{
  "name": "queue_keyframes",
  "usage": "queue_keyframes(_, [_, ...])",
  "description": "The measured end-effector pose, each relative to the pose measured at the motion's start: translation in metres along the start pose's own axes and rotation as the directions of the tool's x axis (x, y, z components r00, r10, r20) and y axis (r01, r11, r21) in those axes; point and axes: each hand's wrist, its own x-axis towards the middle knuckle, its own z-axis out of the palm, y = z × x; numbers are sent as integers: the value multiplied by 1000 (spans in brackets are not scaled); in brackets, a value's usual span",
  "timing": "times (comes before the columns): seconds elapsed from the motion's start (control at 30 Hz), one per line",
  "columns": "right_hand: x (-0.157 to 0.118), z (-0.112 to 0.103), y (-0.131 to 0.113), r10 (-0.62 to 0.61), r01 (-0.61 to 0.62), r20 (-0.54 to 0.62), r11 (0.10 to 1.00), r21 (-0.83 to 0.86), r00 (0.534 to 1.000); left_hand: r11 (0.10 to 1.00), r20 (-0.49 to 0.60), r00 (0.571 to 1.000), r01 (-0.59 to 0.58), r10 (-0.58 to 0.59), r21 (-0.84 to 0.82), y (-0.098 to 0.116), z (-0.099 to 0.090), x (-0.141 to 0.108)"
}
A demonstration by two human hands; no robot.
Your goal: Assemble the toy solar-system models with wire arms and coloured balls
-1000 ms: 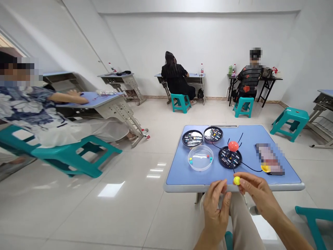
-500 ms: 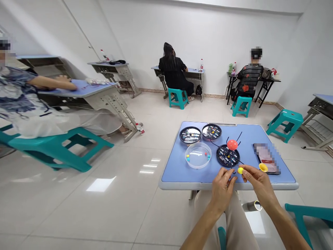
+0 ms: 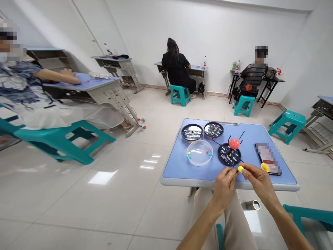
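Observation:
My right hand (image 3: 256, 176) pinches a small yellow ball (image 3: 240, 169) above the desk's front edge. Just left of the ball, my left hand (image 3: 225, 180) has its fingertips closed on the end of a thin black rod (image 3: 233, 166). That rod belongs to a black-legged piece topped by a red ball (image 3: 234, 143), which stands on a black round disc (image 3: 224, 159). To the left, a clear round dish (image 3: 199, 163) holds several small coloured balls. Beside my right hand lies a yellow cup-shaped piece (image 3: 265, 167), at the phone's lower edge.
Two more black round discs, left (image 3: 191, 133) and right (image 3: 213, 129), lie at the back of the blue desk (image 3: 174, 163). A phone (image 3: 267, 158) lies at the right. Other people sit at desks beyond; a teal stool (image 3: 287, 121) stands behind right.
The yellow ball and the black rod's end have come closer together between my hands. The whole view has shifted slightly.

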Motion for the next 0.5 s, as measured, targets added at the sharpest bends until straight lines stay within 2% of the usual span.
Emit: queue_keyframes(0.5, [7,-9,-4,-209,222,85,957,-188,974,1000,43,999,5,-5,0,5,1,4])
